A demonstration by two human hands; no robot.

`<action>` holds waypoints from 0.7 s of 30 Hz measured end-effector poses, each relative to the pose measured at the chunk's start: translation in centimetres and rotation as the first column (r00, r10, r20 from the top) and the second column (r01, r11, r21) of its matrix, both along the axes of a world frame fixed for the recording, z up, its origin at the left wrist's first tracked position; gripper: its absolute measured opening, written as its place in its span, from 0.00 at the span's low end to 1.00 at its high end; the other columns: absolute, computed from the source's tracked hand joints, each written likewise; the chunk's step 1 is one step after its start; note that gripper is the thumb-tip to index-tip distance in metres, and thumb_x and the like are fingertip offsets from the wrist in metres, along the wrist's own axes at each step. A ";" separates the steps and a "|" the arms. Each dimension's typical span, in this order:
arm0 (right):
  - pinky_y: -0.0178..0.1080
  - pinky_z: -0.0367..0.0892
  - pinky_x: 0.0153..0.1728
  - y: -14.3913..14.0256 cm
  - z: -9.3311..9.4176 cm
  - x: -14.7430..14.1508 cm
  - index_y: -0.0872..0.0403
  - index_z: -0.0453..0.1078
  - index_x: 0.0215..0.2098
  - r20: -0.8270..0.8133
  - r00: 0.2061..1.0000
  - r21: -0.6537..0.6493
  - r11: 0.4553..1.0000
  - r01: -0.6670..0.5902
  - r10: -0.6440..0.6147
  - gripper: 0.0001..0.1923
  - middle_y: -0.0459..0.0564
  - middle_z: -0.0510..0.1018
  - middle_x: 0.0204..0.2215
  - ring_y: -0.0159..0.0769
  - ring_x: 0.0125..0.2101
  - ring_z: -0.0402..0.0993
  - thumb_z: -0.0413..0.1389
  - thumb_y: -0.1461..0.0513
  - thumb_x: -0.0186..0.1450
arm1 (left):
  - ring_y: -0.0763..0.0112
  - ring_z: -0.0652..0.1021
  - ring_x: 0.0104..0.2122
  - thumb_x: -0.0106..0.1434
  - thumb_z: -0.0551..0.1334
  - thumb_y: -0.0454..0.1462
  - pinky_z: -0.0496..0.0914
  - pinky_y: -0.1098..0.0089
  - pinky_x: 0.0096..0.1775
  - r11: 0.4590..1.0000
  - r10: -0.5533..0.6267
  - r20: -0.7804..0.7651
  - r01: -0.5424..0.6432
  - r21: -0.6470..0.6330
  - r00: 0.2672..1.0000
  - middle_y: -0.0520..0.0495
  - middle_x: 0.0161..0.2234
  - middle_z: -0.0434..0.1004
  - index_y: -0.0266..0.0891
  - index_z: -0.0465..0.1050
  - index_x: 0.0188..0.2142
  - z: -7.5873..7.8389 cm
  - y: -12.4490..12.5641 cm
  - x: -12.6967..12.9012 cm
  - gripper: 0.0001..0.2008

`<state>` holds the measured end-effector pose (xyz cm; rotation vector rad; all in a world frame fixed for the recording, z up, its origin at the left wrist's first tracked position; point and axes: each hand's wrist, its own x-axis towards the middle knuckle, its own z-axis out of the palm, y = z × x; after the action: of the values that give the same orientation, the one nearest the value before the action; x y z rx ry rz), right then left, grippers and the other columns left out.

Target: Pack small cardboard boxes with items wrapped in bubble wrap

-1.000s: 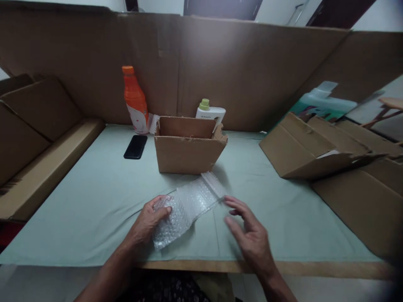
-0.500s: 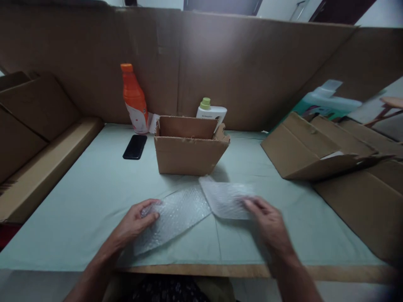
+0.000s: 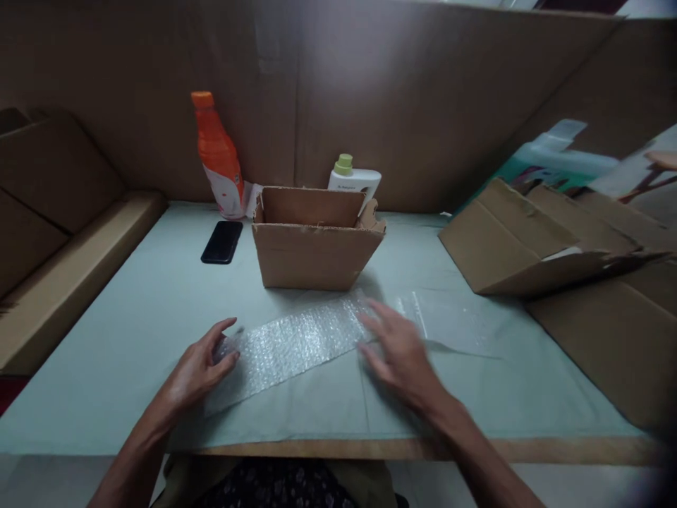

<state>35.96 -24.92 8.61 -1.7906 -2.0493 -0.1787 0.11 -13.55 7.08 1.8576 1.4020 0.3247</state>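
A strip of bubble wrap (image 3: 301, 346) lies slantwise across the green cloth. At its left end is my left hand (image 3: 193, 374), thumb and forefinger apart, resting at the edge of the wrap. My right hand (image 3: 399, 353), slightly blurred, hovers over or touches the strip's right end with fingers spread. To the right of that hand lies a clear plastic sheet (image 3: 455, 328), flat on the cloth and partly hidden behind the hand. Just beyond the strip stands an open cardboard box (image 3: 317, 257); its inside bottom is hidden.
A black phone (image 3: 222, 242) lies left of the box. Behind stand an orange bottle (image 3: 218, 159) and a white bottle with a green cap (image 3: 354, 180). Cardboard boxes (image 3: 508, 240) and a teal jug (image 3: 560, 166) are at right; more cardboard (image 3: 84, 247) is at left.
My right hand has let go of the clear plastic sheet, which now lies farther right, and has moved left to the bubble wrap's right end. The strip lies straighter. The view has tilted down.
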 end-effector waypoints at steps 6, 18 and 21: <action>0.54 0.68 0.53 1.7 -2.2 -5.1 0.55 0.69 0.57 0.012 0.997 -0.267 0.962 -0.064 0.070 0.20 0.63 0.70 0.61 0.54 0.59 0.67 0.57 0.61 0.67 | 0.59 0.78 0.33 0.61 0.54 0.40 0.70 0.63 0.37 0.978 -0.126 -0.223 0.159 0.135 0.967 0.46 0.33 0.79 0.36 0.62 0.65 0.2 2.2 1.0 0.32; 0.56 0.70 0.55 0.1 -1.2 0.8 0.49 0.72 0.55 -0.272 0.955 -0.160 0.984 0.078 -0.120 0.18 0.56 0.75 0.58 0.51 0.56 0.73 0.52 0.54 0.70 | 0.45 0.72 0.56 0.63 0.61 0.40 0.69 0.48 0.53 0.809 -0.027 -0.222 0.152 0.568 0.975 0.33 0.58 0.70 0.36 0.65 0.62 -0.2 4.8 2.5 0.28; 0.55 0.70 0.53 5.2 -0.1 2.4 0.53 0.66 0.60 -0.455 0.865 -0.141 0.976 0.163 -0.211 0.28 0.61 0.74 0.58 0.53 0.56 0.72 0.55 0.50 0.66 | 0.48 0.68 0.60 0.62 0.62 0.44 0.66 0.49 0.58 0.885 -0.051 0.091 0.003 0.465 0.995 0.34 0.64 0.63 0.39 0.56 0.67 0.4 6.8 4.8 0.36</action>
<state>38.38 -19.71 8.50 -1.8671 -1.5651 0.2839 4.87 -6.71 7.52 2.2039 1.3045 0.7893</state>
